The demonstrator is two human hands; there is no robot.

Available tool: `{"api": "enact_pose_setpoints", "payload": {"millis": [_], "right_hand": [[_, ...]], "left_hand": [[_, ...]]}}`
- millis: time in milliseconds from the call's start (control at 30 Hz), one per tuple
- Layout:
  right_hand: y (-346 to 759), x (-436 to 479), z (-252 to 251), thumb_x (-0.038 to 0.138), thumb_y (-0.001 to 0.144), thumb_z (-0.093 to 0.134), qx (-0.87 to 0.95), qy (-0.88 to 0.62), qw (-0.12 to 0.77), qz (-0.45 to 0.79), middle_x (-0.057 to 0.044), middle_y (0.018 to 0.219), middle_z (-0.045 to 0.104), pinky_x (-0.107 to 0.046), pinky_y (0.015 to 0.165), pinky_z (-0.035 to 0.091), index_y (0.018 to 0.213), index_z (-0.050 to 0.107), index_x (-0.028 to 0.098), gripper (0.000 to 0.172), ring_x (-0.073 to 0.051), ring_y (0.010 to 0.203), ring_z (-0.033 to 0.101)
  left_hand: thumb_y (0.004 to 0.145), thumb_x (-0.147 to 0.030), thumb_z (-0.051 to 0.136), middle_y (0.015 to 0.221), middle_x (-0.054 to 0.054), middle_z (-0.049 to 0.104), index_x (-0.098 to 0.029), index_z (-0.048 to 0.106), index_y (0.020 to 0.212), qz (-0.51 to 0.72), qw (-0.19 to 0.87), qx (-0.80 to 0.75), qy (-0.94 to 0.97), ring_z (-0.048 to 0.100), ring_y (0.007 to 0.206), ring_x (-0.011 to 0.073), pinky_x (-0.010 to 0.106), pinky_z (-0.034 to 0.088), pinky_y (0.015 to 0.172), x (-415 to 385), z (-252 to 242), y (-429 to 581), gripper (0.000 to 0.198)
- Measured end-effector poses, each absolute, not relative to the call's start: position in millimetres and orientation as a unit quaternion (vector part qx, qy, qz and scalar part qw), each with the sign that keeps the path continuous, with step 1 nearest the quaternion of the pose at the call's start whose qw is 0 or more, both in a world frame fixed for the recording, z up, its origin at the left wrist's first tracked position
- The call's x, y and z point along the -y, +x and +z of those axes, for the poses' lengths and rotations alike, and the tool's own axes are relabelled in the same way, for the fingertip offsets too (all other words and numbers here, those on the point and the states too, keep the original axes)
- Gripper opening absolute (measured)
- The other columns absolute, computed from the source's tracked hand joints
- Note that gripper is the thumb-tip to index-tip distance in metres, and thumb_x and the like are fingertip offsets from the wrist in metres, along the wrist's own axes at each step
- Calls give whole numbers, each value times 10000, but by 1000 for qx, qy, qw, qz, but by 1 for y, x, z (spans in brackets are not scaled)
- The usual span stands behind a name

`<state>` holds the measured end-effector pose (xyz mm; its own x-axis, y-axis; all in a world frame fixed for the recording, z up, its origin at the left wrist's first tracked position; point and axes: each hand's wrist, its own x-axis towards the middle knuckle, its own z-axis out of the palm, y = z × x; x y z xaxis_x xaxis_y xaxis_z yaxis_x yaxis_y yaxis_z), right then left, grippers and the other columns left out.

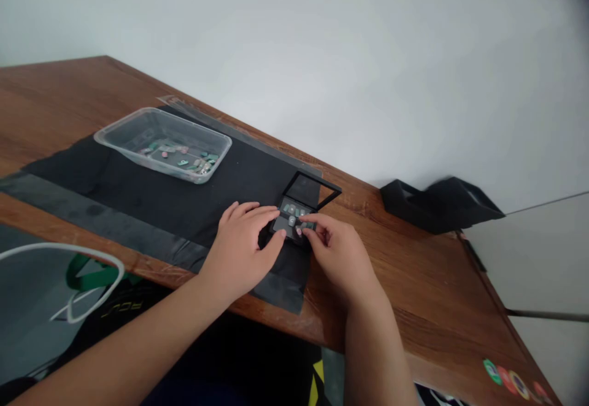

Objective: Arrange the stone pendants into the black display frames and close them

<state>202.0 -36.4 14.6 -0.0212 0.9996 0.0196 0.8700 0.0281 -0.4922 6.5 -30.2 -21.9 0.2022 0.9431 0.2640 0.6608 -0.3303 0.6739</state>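
A small black case (280, 227) lies on the dark mat with its clear-windowed lid (313, 190) raised. Small shiny green and whitish pieces (292, 209) sit inside it; their exact kind is too small to tell. My left hand (243, 243) grips the case's left edge, thumb at the near side and fingers at the far side. At the case's right side, my right hand (340, 252) pinches a small shiny piece between thumb and forefinger, partly hidden by the fingertips. A pinkish piece (299, 231) shows beside those fingertips.
A clear plastic tub (163, 118) with several loose green, pink and white pieces stands on the black mat (133, 179), left of the hands. A black open holder (423, 203) rests against the wall at right. Round stickers (506, 379) mark the wooden table's (414, 295) near right corner.
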Motion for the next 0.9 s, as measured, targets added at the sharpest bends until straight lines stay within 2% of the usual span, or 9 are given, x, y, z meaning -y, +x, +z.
{"api": "enact_pose_setpoints", "payload": {"millis": [200, 433, 567, 667, 900], "right_hand": [[203, 37, 14, 256, 907, 610, 690, -674, 195, 180, 38, 648, 574, -267, 581, 325, 1103, 748, 301, 244, -144, 590, 503], [199, 39, 17, 262, 911, 612, 693, -674, 182, 182, 42, 642, 570, -265, 586, 327, 1104, 741, 309, 237, -148, 600, 515], [199, 39, 18, 238, 900, 617, 692, -677, 183, 174, 42, 653, 571, -264, 588, 332, 1165, 705, 301, 287, -156, 616, 527], [201, 39, 17, 228, 898, 617, 690, -676, 190, 173, 42, 661, 565, -263, 587, 336, 1199, 678, 295, 314, -158, 620, 528], [200, 42, 18, 295, 889, 663, 691, -671, 186, 194, 54, 652, 554, -264, 578, 337, 1167, 679, 298, 278, -148, 603, 526]], "left_hand": [[945, -304, 567, 1315, 58, 706, -197, 696, 1250, 334, 186, -524, 761, 558, 1287, 315, 604, 301, 1186, 31, -25, 6, 348], [935, -179, 555, 1283, 80, 713, -179, 650, 1318, 342, 176, -505, 772, 585, 1243, 310, 598, 368, 1157, 28, -28, 6, 394], [959, -185, 521, 1302, 137, 696, -108, 610, 1360, 344, 171, -502, 775, 550, 1310, 331, 592, 373, 1169, 27, -32, 7, 418], [973, -181, 496, 1316, 155, 684, -102, 599, 1375, 332, 170, -503, 780, 528, 1346, 336, 602, 349, 1186, 26, -33, 8, 422], [931, -126, 544, 1231, 93, 724, -145, 669, 1227, 375, 223, -509, 742, 611, 1226, 260, 521, 378, 1196, 19, -28, 7, 322]]}}
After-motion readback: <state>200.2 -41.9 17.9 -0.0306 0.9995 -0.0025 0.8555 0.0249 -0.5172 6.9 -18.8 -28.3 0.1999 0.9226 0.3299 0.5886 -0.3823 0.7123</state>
